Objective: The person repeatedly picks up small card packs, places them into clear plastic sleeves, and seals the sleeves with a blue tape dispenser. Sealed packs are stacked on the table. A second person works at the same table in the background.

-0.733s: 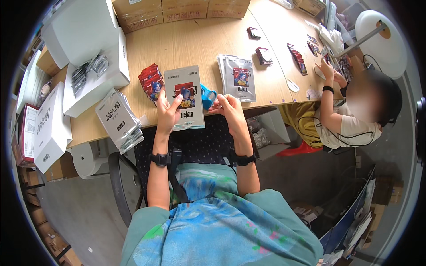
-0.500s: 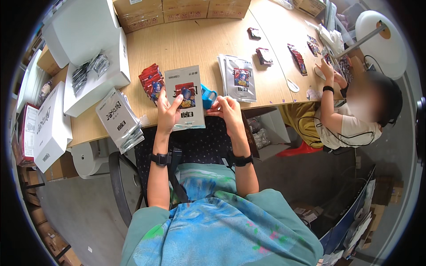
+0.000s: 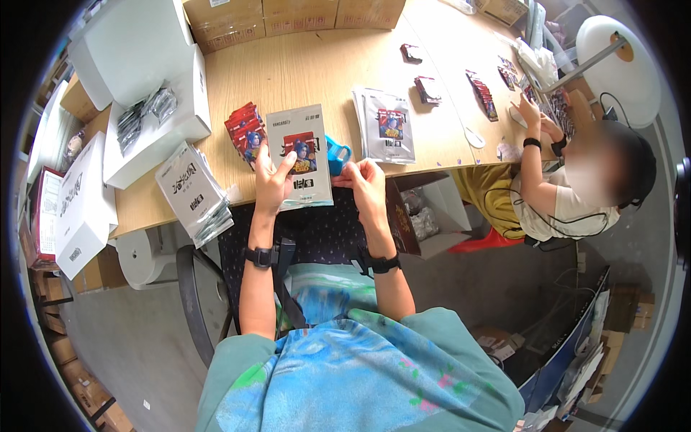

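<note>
Along the wooden table's (image 3: 302, 72) near edge, the left hand (image 3: 272, 183) grips a silver pouch (image 3: 302, 124) at view's eleven o'clock, likely light, slick, easily creased, best held by its margins; the right hand (image 3: 368, 189), at the pouch's four o'clock, is bunched narrow, its hold unclear.

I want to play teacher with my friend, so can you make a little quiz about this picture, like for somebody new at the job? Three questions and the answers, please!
1. Pick one. What does the left hand hold?
A: a lamp
B: a silver bag
C: a cap

2. True or false: the blue tool is just to the right of that bag.

3. Count: how many brown boxes show side by side in the row at the back of the table?

Key:
1. B
2. True
3. Three
</note>
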Demonstrator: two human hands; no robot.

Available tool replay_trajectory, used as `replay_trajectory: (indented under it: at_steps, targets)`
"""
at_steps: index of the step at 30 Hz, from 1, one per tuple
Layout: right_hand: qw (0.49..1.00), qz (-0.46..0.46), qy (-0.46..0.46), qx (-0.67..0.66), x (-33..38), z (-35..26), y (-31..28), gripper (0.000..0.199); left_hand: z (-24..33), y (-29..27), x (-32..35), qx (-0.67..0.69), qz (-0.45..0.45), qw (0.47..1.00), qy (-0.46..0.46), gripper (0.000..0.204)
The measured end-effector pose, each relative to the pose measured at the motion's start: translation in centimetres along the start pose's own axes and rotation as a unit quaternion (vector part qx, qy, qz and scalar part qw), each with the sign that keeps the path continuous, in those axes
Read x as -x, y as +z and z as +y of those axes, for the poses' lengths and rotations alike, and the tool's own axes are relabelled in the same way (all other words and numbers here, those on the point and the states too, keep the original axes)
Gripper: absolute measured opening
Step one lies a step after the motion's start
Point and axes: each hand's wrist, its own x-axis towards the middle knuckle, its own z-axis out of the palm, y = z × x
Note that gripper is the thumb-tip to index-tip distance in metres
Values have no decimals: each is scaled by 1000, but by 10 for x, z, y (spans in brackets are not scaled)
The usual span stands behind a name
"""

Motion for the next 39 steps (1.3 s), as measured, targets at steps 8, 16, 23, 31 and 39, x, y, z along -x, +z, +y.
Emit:
replay_trajectory:
  at_steps: [8, 16, 23, 31, 39]
  targets:
    - [993, 36, -110, 25, 43, -43, 13, 22, 1, 2, 6, -96, 49, 992, 70, 48]
    - [991, -88, -61, -82, 70, -79, 48, 14, 27, 49, 42, -178, 142, 963, 142, 49]
    - [988, -103, -43, -105, 70, -58, 62, 15, 30, 58, 50, -180, 144, 952, 203, 41]
    - [995, -77, -52, -21, 70, -52, 65, 16, 25, 55, 54, -207, 134, 943, 222, 42]
    - [997, -70, -25, 30, 67, -51, 64, 23, 26, 51, 62, -251, 92, 931, 250, 52]
